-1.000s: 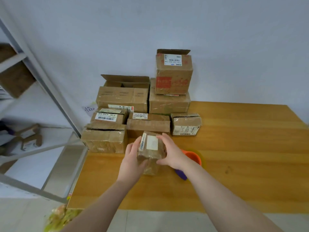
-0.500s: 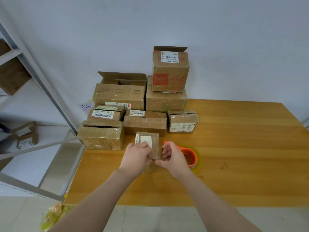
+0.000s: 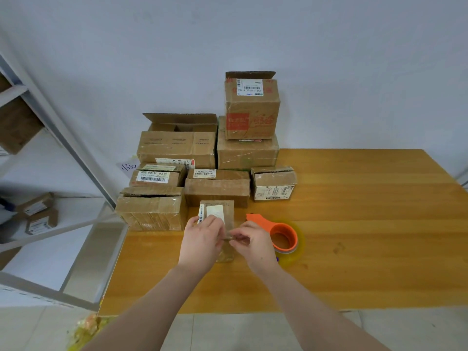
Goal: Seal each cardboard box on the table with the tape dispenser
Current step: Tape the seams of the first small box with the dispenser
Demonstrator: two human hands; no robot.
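Note:
A small cardboard box (image 3: pixel 225 211) with a white label lies on the wooden table (image 3: pixel 354 224) in front of me. My left hand (image 3: pixel 202 239) rests on its near left part, fingers curled over it. My right hand (image 3: pixel 250 241) pinches the box's near right edge, where a flap or strip of tape sticks out. An orange tape dispenser (image 3: pixel 283 236) with a clear roll lies just right of my right hand, untouched. Several more cardboard boxes (image 3: pixel 217 191) are stacked behind, and the back left one (image 3: pixel 177 148) has its flaps up.
A metal shelf rack (image 3: pixel 76 153) stands left of the table, with small boxes (image 3: pixel 40 214) on its lower shelf. The wall runs close behind the stack. Bare tabletop stretches to the right. Something yellow (image 3: pixel 86 328) lies on the floor at the near left corner.
The small box, held up in both hands a second ago, now lies on the table. Both hands have shifted to its near edge, and the tape dispenser is uncovered beside my right hand.

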